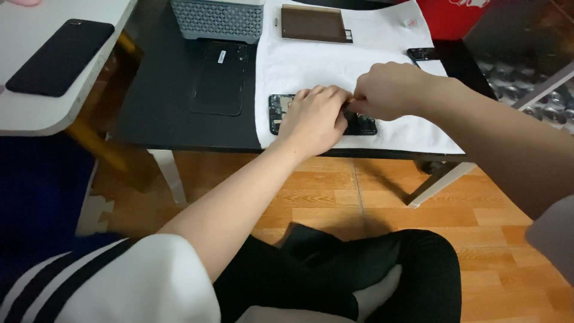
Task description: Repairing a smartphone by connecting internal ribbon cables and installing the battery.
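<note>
An opened phone body [281, 110], dark with its circuit parts showing, lies flat on a white cloth [323, 66] near the front edge of the low black tabletop [161, 113]. The left hand [317, 116] rests palm down across the middle of it, fingers curled over the top, so only the two ends of the phone body show. The right hand [385, 90] comes in from the right, loosely clenched, its fingertips pinched together just where they meet the left fingers above the phone body; whether something small is held in that pinch cannot be told. Farther back on the cloth lies a brown rectangular panel [314, 24], and at the cloth's right edge a small dark part [423, 54]. Left of the cloth, a black flat cover [220, 78] lies on the bare tabletop, with a grey perforated basket [218, 19] behind it. On a separate pale surface [36, 113] at the far left lies a black phone [60, 57]. Below the tabletop, crossed legs in black trousers sit on a wooden floor [418, 209].
</note>
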